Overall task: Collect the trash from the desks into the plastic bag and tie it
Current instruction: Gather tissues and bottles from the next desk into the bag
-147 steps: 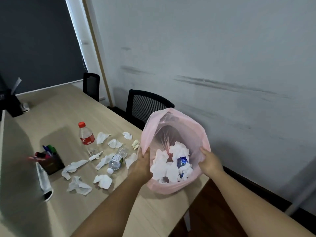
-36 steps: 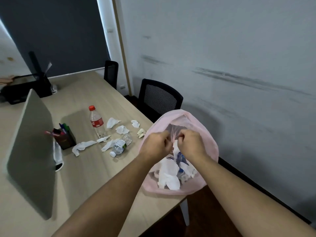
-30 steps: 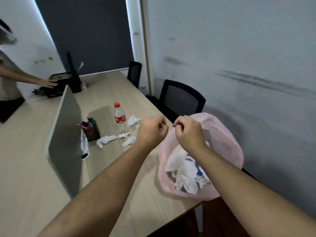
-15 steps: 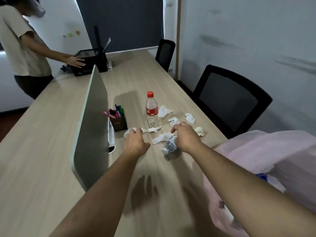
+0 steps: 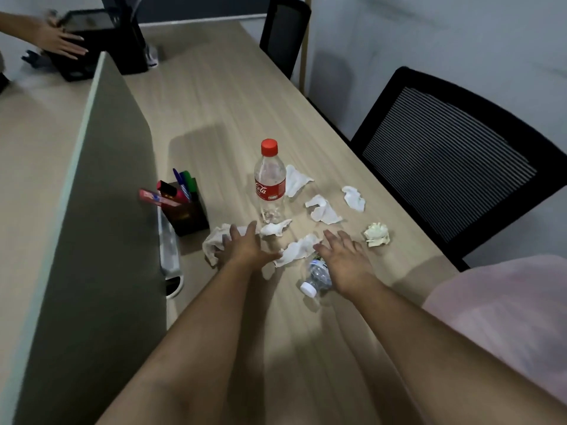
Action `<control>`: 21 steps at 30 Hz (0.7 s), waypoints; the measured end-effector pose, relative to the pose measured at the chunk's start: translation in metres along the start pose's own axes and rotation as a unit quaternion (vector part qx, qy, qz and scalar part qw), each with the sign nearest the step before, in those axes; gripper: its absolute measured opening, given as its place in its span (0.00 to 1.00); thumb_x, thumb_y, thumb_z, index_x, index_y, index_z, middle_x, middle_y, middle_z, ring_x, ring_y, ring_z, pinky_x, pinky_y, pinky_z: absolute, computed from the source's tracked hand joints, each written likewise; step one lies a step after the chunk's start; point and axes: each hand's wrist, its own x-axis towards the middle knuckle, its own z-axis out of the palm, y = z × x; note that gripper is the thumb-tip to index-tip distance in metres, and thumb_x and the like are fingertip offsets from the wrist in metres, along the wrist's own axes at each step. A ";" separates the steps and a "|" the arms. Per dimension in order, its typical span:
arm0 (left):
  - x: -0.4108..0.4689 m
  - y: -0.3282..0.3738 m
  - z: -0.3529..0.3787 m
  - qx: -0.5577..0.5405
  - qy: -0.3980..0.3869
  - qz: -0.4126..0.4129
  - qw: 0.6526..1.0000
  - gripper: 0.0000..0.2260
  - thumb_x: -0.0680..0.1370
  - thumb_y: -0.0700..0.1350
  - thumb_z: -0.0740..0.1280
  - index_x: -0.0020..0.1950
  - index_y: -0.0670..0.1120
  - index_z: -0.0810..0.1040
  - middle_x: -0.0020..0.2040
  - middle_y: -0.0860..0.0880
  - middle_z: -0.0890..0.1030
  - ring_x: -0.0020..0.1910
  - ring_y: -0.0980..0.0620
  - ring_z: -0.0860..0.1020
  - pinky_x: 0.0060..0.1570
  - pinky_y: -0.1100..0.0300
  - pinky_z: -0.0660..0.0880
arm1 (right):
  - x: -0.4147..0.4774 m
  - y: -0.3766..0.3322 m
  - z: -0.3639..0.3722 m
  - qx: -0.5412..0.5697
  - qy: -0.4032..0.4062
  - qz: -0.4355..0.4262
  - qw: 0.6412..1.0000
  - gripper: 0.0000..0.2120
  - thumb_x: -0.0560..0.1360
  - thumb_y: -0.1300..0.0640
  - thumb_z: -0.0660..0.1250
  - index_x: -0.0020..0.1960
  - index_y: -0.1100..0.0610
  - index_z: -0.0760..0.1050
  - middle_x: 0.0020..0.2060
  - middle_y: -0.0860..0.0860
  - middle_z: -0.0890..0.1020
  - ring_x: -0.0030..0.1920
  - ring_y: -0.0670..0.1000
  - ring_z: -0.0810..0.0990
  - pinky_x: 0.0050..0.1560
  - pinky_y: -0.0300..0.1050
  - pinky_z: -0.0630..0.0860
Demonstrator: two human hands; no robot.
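Note:
Both my hands reach over the trash on the wooden desk (image 5: 239,99). My left hand (image 5: 244,246) is spread open above a crumpled white tissue (image 5: 214,242). My right hand (image 5: 343,259) hangs open over a small clear bottle (image 5: 316,277) lying on its side, white cap toward me. A long tissue (image 5: 296,250) lies between my hands. An upright cola bottle (image 5: 270,182) with a red cap stands behind, with several more tissues (image 5: 325,210) and a yellowish paper ball (image 5: 376,234) around it. The pink plastic bag (image 5: 506,314) sits at the desk's right edge.
A grey divider panel (image 5: 101,210) runs along the left. A dark pen holder (image 5: 184,210) stands against it. Two black mesh chairs (image 5: 454,154) stand at the desk's right side. Another person's hand (image 5: 58,41) rests on a black tray at the far end.
My hands let go of the bag's rim and moved left over the desk. Both hands have opened and dropped closer to the tissues and the small bottle.

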 end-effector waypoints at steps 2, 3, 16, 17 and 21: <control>0.005 0.006 0.010 0.022 -0.015 0.026 0.999 0.46 0.63 0.69 0.70 0.75 0.62 0.52 0.77 0.44 0.50 0.75 0.38 0.51 0.69 0.39 0.59 | 0.003 0.003 0.006 -0.001 0.000 0.002 1.000 0.38 0.70 0.54 0.72 0.74 0.47 0.56 0.77 0.51 0.47 0.77 0.56 0.44 0.74 0.51 0.50; 0.004 0.009 0.014 0.049 -0.014 0.042 0.998 0.44 0.63 0.70 0.69 0.74 0.63 0.54 0.76 0.45 0.53 0.74 0.38 0.54 0.67 0.40 0.62 | 0.003 0.003 0.009 -0.004 0.005 0.002 1.000 0.37 0.70 0.55 0.72 0.73 0.47 0.57 0.77 0.51 0.48 0.77 0.56 0.44 0.74 0.51 0.49; -0.047 0.025 0.028 -0.002 0.034 0.100 0.994 0.05 0.72 0.36 0.64 0.42 0.39 0.80 0.44 0.40 0.81 0.47 0.42 0.79 0.44 0.57 0.70 | -0.014 -0.004 0.013 -0.059 0.015 0.030 0.998 0.30 0.72 0.59 0.67 0.69 0.51 0.59 0.68 0.50 0.68 0.73 0.57 0.57 0.67 0.55 0.60; -0.051 0.025 0.023 -0.011 0.039 0.095 0.995 0.04 0.71 0.37 0.65 0.40 0.40 0.80 0.41 0.41 0.81 0.45 0.43 0.79 0.41 0.58 0.69 | -0.017 -0.003 0.008 -0.050 0.025 0.032 0.998 0.29 0.71 0.59 0.67 0.68 0.51 0.60 0.67 0.49 0.69 0.73 0.57 0.58 0.67 0.54 0.60; -0.070 0.034 -0.011 -0.027 0.085 0.105 0.991 0.02 0.72 0.40 0.70 0.41 0.42 0.82 0.41 0.42 0.81 0.42 0.44 0.78 0.39 0.60 0.68 | -0.037 0.004 -0.026 -0.037 0.088 0.014 0.995 0.29 0.69 0.66 0.66 0.66 0.52 0.60 0.67 0.50 0.69 0.73 0.57 0.57 0.69 0.54 0.60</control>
